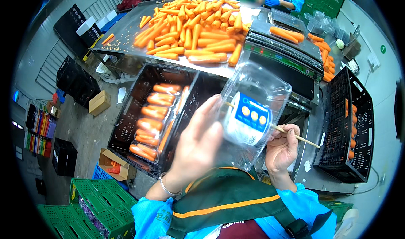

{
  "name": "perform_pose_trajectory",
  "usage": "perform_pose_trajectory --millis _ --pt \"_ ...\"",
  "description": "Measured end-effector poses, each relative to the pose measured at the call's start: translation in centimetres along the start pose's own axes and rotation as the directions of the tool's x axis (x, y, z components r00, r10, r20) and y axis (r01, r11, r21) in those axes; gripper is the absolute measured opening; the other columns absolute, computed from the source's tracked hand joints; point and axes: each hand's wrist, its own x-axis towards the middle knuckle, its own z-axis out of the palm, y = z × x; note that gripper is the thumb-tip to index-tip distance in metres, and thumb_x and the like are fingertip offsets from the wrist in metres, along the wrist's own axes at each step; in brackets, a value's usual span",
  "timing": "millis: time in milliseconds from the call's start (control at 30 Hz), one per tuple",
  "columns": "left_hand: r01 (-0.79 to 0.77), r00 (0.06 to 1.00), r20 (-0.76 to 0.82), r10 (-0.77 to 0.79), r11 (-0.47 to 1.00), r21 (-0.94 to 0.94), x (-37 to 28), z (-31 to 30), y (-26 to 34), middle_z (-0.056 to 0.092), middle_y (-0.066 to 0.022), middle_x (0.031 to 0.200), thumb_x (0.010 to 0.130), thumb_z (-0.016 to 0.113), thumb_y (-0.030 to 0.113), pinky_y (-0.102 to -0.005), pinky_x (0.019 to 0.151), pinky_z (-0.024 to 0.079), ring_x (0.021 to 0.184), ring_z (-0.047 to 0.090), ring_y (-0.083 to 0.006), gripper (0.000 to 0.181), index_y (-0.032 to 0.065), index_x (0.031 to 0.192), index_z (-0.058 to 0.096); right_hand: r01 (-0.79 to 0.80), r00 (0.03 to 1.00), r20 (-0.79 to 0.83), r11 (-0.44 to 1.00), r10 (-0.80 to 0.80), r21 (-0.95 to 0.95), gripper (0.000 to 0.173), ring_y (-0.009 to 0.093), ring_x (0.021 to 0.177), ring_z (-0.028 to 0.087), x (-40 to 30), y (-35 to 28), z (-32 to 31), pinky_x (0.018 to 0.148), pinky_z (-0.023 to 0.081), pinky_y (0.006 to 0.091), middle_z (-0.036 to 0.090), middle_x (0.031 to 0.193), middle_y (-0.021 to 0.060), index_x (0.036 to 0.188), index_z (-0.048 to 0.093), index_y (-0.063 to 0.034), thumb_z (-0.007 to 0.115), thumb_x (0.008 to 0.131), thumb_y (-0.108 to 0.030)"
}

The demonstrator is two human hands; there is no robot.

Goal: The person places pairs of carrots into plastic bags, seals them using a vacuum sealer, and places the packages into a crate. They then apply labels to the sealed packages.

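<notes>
A clear plastic tray (253, 77) is tilted up before my chest. Close behind or inside it is a roll of printed labels (248, 120), blue and white, with a thin wooden stick (303, 139) through its core. My right hand (283, 145) grips the stick near its right end, beside the tray's edge. My left hand (199, 137), blurred, has its fingers apart at the left side of the tray; whether it touches the tray I cannot tell. Left of it, a black crate (126, 112) holds several clear packs of carrots (150, 124).
Loose carrots (190, 33) are heaped on a metal table (126, 24). A wrapping machine (284, 57) with carrots on top stands at the right, near another black crate (345, 172). A person in blue gloves (272, 2) is across the table. Green crates (104, 191) stand lower left.
</notes>
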Motion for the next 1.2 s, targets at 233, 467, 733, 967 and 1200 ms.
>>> perform_pose_trajectory --millis 233,467,733,967,1200 --pt "-0.027 0.999 -0.034 0.029 0.998 0.063 -0.6 1.1 -1.4 0.04 -0.0272 0.131 0.089 0.046 0.009 -0.0373 0.102 0.032 0.125 0.04 -0.0321 0.067 0.008 0.144 0.007 -0.008 0.999 0.031 0.985 0.014 -0.175 0.034 0.018 0.104 0.049 -0.8 2.0 0.4 0.095 0.038 0.0369 0.05 0.115 0.0078 0.124 0.04 -0.0072 0.037 0.097 -0.027" --pt "-0.052 0.985 0.172 -0.004 0.946 0.321 0.1 0.8 -4.8 0.032 -0.0173 0.139 0.091 0.042 0.007 -0.035 0.105 0.026 0.129 0.032 -0.0247 0.06 0.001 0.143 0.013 -0.107 0.992 -0.104 0.942 0.077 -0.318 0.059 0.023 0.127 0.034 2.2 1.8 -1.3 0.105 0.027 0.039 0.03 0.139 0.0093 0.143 0.018 -0.0105 0.028 0.096 -0.045" --pt "0.069 0.988 0.123 -0.091 0.983 0.168 0.0 0.6 -7.9 0.027 -0.0181 0.141 0.093 0.043 0.008 -0.0341 0.106 0.023 0.131 0.026 -0.0258 0.05 -0.0021 0.138 0.024 -0.436 0.804 0.211 0.792 0.556 -0.426 0.103 0.028 0.129 0.03 -0.5 3.5 -5.2 0.103 0.03 0.0463 0.021 0.14 0.0173 0.14 -0.019 -0.0163 0.064 0.08 -0.007" --pt "-0.411 0.907 0.354 0.23 0.289 0.865 -0.1 2.3 -6.3 0.049 -0.0152 0.118 0.069 0.074 0.029 -0.0446 0.1 0.024 0.115 0.041 -0.0309 0.071 -0.0022 0.125 0.042 -0.165 0.899 0.215 0.75 0.381 -0.64 0.101 0.025 0.127 0.032 -1.7 4.7 -6.7 0.102 0.031 0.0384 0.025 0.137 0.0188 0.14 -0.018 -0.0085 0.061 0.077 0.0" --pt "-0.384 0.923 0.353 0.153 0.304 0.872 -1.2 0.2 -10.1 0.06 -0.0058 0.106 0.068 0.073 0.029 -0.0434 0.094 0.026 0.1 0.054 -0.0198 0.052 0.0087 0.113 0.057 -0.447 0.837 -0.04 0.64 0.546 -0.625 0.096 0.026 0.113 0.047 -3.9 5.7 -7.8 0.094 0.038 0.0364 0.042 0.124 0.0188 0.142 -0.007 -0.0073 0.054 0.069 0.006"
